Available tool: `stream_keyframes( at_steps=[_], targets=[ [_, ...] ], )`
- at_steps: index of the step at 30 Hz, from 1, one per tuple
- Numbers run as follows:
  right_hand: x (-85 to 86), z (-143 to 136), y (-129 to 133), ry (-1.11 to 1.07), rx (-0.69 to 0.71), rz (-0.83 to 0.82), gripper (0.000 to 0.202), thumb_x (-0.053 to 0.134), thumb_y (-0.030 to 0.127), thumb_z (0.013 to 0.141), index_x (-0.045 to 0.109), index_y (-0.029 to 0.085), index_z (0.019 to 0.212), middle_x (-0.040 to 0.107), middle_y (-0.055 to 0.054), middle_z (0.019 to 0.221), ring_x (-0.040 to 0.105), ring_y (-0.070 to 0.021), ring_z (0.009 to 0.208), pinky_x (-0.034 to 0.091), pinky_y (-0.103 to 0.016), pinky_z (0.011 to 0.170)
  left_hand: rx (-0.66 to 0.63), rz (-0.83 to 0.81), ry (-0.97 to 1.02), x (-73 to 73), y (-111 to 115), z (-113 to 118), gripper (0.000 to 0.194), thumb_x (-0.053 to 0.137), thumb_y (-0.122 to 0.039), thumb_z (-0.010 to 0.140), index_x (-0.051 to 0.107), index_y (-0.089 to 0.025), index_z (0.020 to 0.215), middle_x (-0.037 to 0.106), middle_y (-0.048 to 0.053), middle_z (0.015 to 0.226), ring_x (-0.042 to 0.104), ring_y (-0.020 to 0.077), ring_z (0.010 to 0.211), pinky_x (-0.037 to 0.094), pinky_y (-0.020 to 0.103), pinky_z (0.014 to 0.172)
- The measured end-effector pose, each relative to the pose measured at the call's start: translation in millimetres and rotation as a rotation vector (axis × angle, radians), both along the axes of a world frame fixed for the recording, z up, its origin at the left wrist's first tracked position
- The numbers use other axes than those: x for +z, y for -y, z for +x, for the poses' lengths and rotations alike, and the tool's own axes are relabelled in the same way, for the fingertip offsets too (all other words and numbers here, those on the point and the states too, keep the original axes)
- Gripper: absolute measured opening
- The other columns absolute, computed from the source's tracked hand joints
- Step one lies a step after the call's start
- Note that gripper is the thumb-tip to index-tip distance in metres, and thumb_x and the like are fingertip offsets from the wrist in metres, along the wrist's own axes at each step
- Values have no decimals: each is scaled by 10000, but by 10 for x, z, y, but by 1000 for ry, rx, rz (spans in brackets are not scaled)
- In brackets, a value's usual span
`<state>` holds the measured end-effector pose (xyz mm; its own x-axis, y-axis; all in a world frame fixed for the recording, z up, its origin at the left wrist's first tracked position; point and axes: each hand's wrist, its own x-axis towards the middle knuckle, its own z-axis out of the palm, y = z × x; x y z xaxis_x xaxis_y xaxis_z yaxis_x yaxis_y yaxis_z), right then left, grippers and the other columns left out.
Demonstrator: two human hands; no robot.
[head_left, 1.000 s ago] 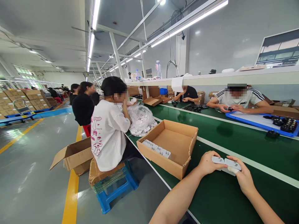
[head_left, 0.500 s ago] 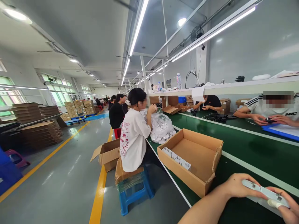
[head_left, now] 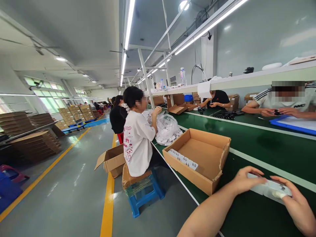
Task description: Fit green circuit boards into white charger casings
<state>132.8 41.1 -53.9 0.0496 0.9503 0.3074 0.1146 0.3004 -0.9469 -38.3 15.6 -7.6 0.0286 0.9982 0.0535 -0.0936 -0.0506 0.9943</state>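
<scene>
My left hand point(head_left: 249, 180) grips the left end of a short row of white plastic blocks point(head_left: 264, 188), thumb along the near side and fingers over the far side. At the other end, my right hand point(head_left: 293, 199) is closed on the same row, with a pale cover on its thumb. The row is held above the green bench point(head_left: 243, 219); its underside is hidden. Left of my hands stands a shallow cardboard box point(head_left: 191, 172) with a torn right wall. Along its left inner side sit white blocks point(head_left: 184, 159) with metal pins pointing up.
A co-worker point(head_left: 138, 141) sits on a blue stool point(head_left: 145, 196) beside a clear bag of white parts point(head_left: 168, 128). Across the bench, another person's hands point(head_left: 276, 112) work above a blue-edged tray point(head_left: 293, 125). An open carton point(head_left: 113, 161) stands on the floor.
The whole view has shifted, so the box and people appear higher and slightly further left. Both hands still hold the row, which is now seen more from its near side.
</scene>
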Motion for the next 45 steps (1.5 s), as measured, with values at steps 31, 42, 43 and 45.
stream_keyframes(
  at_steps=[31,42,43,45],
  targets=[
    [383,-186,302,93,42,85,340,463,223,568,616,218,872,644,-27,884,564,-228,783,455,-332,706,8,219,-65,53,-38,-96,240,515,-160,626,701,-187,777,682,23,866,578,203,879,458,309,810],
    [360,-168,280,101,29,79,336,461,217,562,616,217,859,642,-29,870,564,-232,789,456,-331,698,55,264,-118,107,-9,-85,211,531,-127,676,694,-173,801,698,39,912,618,199,908,474,330,871],
    [362,-167,281,100,28,78,333,461,217,563,616,217,858,642,-29,868,562,-231,783,456,-330,691,51,270,-130,115,-2,-85,217,532,-125,681,703,-176,805,699,39,915,619,201,912,473,333,875],
    [365,-167,284,98,26,78,332,461,220,563,615,219,858,641,-28,861,554,-228,768,454,-328,678,46,286,-156,130,13,-82,223,538,-123,690,721,-184,804,700,38,916,620,207,928,469,343,896]
  ],
)
